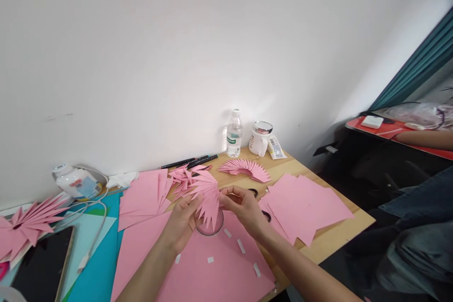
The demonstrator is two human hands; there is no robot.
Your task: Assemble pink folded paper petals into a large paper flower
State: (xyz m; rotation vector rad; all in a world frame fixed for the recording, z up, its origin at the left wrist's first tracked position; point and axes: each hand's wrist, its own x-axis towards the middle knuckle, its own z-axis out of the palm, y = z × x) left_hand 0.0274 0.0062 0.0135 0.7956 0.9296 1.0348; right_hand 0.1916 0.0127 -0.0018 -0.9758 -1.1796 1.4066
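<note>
Both hands grip a spiky fan of folded pink paper [208,198] above the table. My left hand [184,222] pinches its lower left side, and my right hand [242,207] pinches its right edge between thumb and fingers. Below the fan lies a round, clear-edged ring [210,233], partly covered; it looks like a tape roll. It rests on a large pink sheet [148,250] dotted with several small white strips [241,246]. Behind the hands, a curved pleated pink paper piece [245,168] sits beside a heap of pointed pink folded paper [182,179].
Loose pink sheets [311,203] partly cover black scissor handles [266,216]. Pens [201,161], a water bottle [234,134] and a mug [259,141] line the wall. At left are a tablet-like device [44,264], a cable and a white bottle [78,183]. Another person's arm [426,138] shows right.
</note>
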